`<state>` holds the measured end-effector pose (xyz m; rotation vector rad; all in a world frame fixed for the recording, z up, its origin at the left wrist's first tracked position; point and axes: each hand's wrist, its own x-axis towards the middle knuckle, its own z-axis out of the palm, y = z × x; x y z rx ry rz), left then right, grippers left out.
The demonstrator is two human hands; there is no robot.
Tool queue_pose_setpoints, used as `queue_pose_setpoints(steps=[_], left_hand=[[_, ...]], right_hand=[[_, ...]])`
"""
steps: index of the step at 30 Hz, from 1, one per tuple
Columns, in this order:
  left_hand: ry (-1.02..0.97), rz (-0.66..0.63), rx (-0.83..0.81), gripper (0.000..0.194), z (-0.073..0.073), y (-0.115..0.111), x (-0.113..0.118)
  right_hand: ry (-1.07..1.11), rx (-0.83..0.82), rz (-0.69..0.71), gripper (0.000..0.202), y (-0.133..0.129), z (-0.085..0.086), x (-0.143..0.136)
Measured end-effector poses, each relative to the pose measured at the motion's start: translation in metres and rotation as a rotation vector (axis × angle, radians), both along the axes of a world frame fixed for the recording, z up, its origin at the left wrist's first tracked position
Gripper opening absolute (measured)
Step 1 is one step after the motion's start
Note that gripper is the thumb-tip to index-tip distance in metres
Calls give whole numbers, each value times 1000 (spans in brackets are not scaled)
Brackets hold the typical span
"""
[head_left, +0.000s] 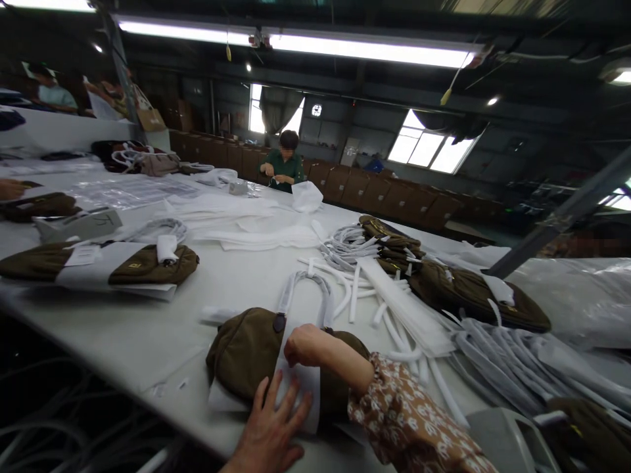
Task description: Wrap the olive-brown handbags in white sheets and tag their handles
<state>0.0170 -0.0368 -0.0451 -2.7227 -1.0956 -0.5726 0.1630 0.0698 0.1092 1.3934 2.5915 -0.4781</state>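
Observation:
An olive-brown handbag (246,348) lies in front of me at the table's near edge. Its wrapped handle loop (302,276) points away from me. A white paper strip (308,394) runs across the bag's middle. My left hand (276,420) rests on the strip's lower part with its fingers spread. Just above it, my right hand (308,346) is closed against the strip with curled fingers. Whatever it pinches, if anything, is hidden. The right forearm, in a flowered brown sleeve, covers part of the bag's right half.
Another olive bag with a paper band (83,266) lies to the left. White foam tubes (355,295), stacked olive bags (473,295) and grey wrapped handles (513,368) crowd the right. A grey tape dispenser (510,440) sits near right. A co-worker (283,164) stands across the table.

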Motion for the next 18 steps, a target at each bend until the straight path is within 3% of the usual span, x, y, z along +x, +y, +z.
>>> queue_pose_setpoints(steps=[4, 12, 15, 18], left_hand=[[-28, -31, 2, 76, 9, 0, -5], [76, -280, -128, 51, 67, 33, -8], [90, -299, -203, 46, 67, 37, -7], [67, -236, -198, 47, 53, 32, -5]], right_hand=[[-64, -15, -39, 23, 7, -15, -3], [-28, 46, -214, 43, 9, -34, 20], [26, 80, -307, 49, 10, -37, 21], [101, 150, -397, 40, -5, -30, 28]])
